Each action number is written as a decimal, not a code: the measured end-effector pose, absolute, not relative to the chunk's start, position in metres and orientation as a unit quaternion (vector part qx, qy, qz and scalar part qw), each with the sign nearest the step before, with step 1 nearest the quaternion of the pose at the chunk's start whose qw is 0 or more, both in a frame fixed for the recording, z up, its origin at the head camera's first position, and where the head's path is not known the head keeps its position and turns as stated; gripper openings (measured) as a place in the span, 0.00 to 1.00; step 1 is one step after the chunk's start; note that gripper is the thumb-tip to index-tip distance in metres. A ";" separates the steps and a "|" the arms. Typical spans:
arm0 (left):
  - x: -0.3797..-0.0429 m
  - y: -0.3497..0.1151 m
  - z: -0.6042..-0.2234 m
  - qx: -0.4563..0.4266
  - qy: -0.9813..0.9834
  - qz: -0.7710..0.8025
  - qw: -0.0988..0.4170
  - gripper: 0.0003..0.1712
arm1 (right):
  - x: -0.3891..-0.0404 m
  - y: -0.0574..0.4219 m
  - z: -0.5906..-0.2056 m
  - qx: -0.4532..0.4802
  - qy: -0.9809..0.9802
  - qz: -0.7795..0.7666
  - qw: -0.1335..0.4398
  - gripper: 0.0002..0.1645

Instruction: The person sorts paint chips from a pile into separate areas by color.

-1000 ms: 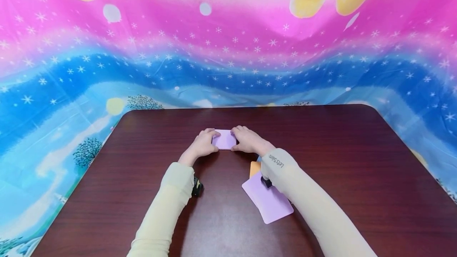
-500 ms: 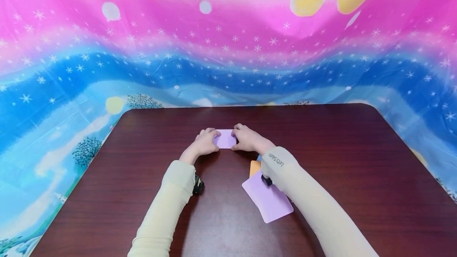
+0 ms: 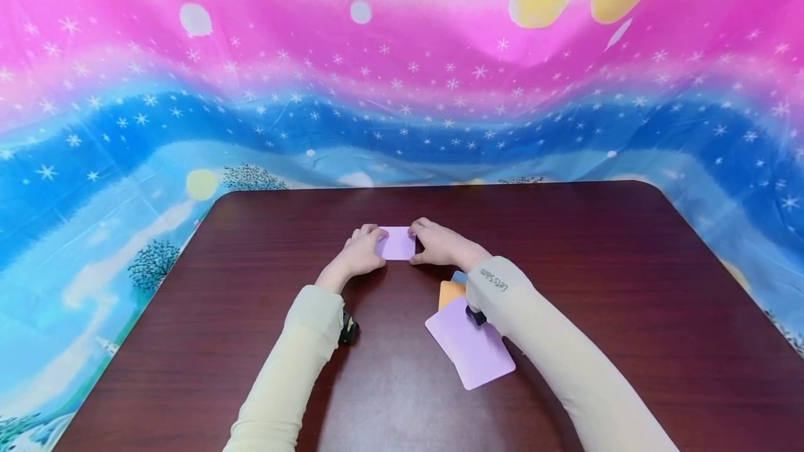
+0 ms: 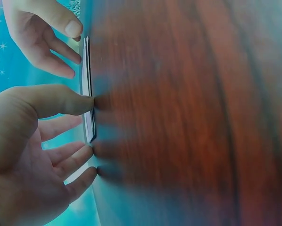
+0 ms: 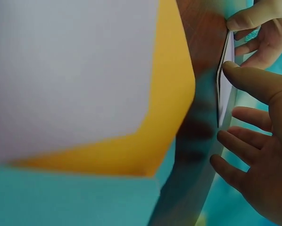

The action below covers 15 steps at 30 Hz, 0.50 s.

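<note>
A thin lilac card (image 3: 398,243) lies flat on the dark wooden table, between both hands; in the left wrist view its edge shows more than one layer. My left hand (image 3: 360,251) holds its left end, thumb at the near edge and fingers at the far side. My right hand (image 3: 442,244) is at the right end with fingers spread and loosely bent; in the left wrist view its fingertips look slightly apart from the card. Under my right wrist sits an overlapping pile of larger-looking cards: a lilac card (image 3: 480,354) on top, an orange card (image 3: 449,293) and a blue card (image 3: 459,277).
The brown table (image 3: 283,229) has rounded far corners. Behind and beside it hangs a pink and blue patterned cloth (image 3: 402,89). A black wrist camera (image 3: 348,328) is under my left sleeve, and another black camera (image 3: 476,315) hangs above the card pile.
My right hand and forearm have shifted slightly to the right, showing more of the blue card. The left hand stays nearly in place, and the card between the hands has barely moved.
</note>
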<state>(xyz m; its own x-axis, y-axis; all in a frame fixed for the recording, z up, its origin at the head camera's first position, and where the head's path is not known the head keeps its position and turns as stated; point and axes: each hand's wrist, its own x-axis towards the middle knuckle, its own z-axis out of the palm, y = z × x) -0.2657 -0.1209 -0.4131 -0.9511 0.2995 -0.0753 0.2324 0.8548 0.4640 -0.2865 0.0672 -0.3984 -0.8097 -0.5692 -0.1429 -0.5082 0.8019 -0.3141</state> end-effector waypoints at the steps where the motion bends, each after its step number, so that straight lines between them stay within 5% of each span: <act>1: -0.265 -0.120 -0.413 0.139 0.960 0.231 0.071 0.31 | -0.286 0.068 -0.397 -0.286 0.942 -0.131 0.118 0.35; 15: -0.251 -0.117 -0.408 0.150 0.962 0.223 0.053 0.32 | -0.275 0.086 -0.384 -0.277 0.941 -0.131 0.143 0.37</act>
<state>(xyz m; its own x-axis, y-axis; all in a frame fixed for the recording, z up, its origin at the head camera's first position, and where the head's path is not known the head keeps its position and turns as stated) -0.2507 -0.1171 -0.4078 -0.9496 0.3113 -0.0356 0.2641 0.8562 0.4441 -0.2746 0.0859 -0.3839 -0.8056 -0.5588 -0.1968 -0.4837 0.8122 -0.3261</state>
